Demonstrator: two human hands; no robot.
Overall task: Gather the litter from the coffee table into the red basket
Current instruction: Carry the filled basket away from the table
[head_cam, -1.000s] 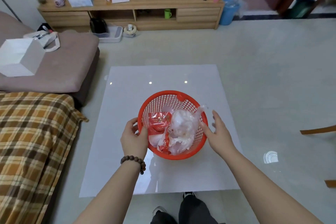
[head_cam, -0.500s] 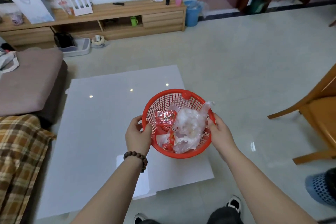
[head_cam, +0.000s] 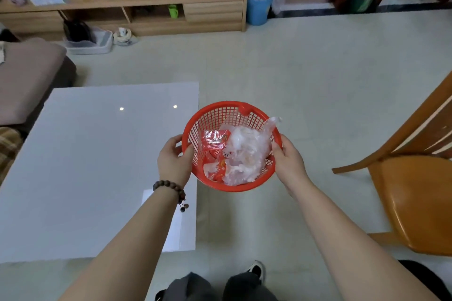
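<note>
Head view, look! What is that red thing?

— That is the red basket (head_cam: 231, 145). The person holds it up in both hands, off to the right of the coffee table (head_cam: 97, 166), over the floor (head_cam: 305, 76).

— How do the hands hold it?

— The left hand (head_cam: 174, 160) is closed on the left side of the rim, with the thumb on the inside. The right hand (head_cam: 288, 162) is closed on the right side of the rim. A bead bracelet (head_cam: 171, 188) sits on the left wrist.

— What is inside?

— Litter. A crumpled clear plastic bag (head_cam: 247, 151) fills the right half, and one corner pokes up past the rim. A red wrapper (head_cam: 214, 144) lies beside it on the left. More small bits lie at the bottom, but I cannot tell what they are.

— And the table?

— Its white top is shiny, with two little light spots on it.

— What else is close by?

— A wooden chair (head_cam: 415, 193) stands to the right. A brown sofa (head_cam: 27, 76) is at the far left. A long wooden cabinet (head_cam: 151, 7) stands by the far wall, and a blue bin (head_cam: 259, 5) sits just beside its right end. Down low I see the person's dark trousers and one shoe (head_cam: 256, 270).
</note>
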